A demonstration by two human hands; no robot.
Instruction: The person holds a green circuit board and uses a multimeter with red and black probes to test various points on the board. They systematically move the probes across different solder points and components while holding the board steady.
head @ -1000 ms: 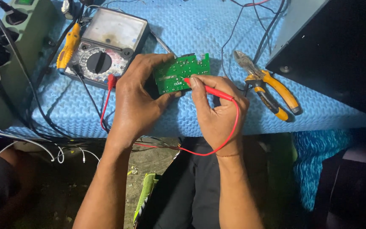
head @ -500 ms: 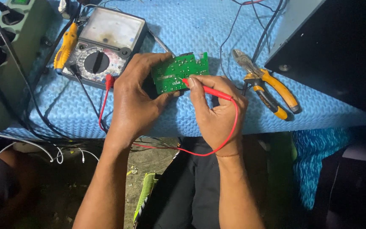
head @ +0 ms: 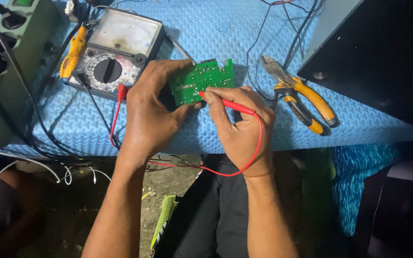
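My left hand [head: 150, 110] grips a small green circuit board [head: 201, 80] by its left edge, holding it just above the blue foam mat [head: 216, 33]. My right hand [head: 239, 123] pinches a red test probe [head: 225, 102] like a pen, its tip touching the board's lower middle. The probe's red wire [head: 254, 153] loops down under my right wrist and runs left. An analog multimeter [head: 115, 52] with a round dial lies on the mat just left of my left hand, with a red plug in its lower edge.
Orange-handled pliers [head: 302, 95] lie on the mat to the right. A black box [head: 383, 52] fills the upper right. A green power strip [head: 10, 57] and a yellow screwdriver [head: 72, 52] sit at left. Loose wires hang below the mat's edge.
The view has shifted slightly. Both hands keep their hold, and the probe tip has crept a little along the board.
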